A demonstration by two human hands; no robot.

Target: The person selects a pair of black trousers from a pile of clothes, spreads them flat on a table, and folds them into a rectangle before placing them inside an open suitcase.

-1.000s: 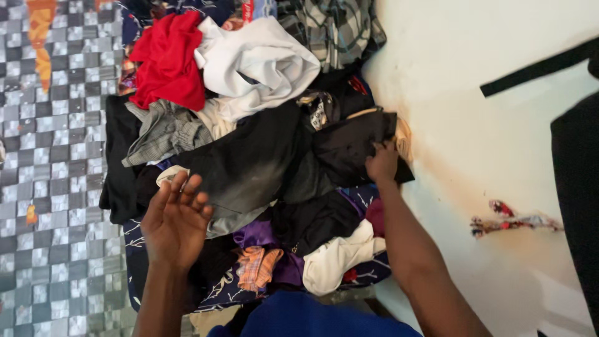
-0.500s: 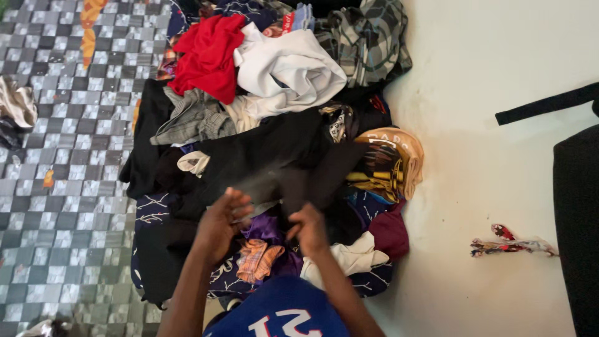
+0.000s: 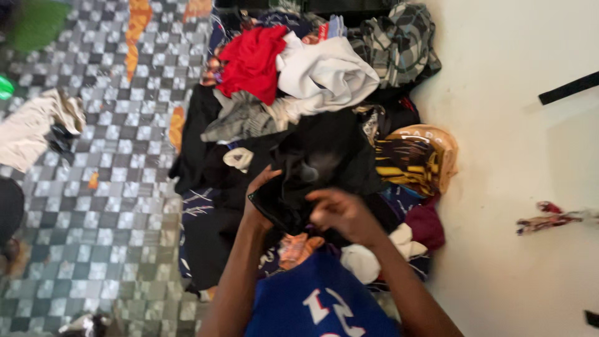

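Since the earlier frame, both hands have closed in from the pile and lifted a black garment (image 3: 315, 168) clear of the heap; I now see it bunched between them instead of lying flat.

My left hand (image 3: 259, 200) is curled around the lower left edge of the black garment, fingers wrapped under a folded corner. My right hand (image 3: 342, 212) is blurred by motion; its fingers appear pinched on the fabric's lower right part, but I cannot tell how firm that hold is.

Judgement on the step in hand: the garment looks to be in the process of being gathered or opened out. To do it well, I keep both holds on separate edges, draw them apart until the cloth hangs free, and lift high enough that it does not drag neighbouring items along.

The black garment sits directly between and above the two hands, touching both, just in front of my blue shirt (image 3: 318, 302).

Outward from there: a yellow-and-black striped cloth (image 3: 409, 162) lies just beside it on the right, a white garment (image 3: 324, 75) and a red garment (image 3: 253, 59) lie beyond it, and a grey plaid shirt (image 3: 399, 43) lies at the far edge. The checkered floor (image 3: 112, 187) extends to the left, the pale wall (image 3: 518, 125) to the right.
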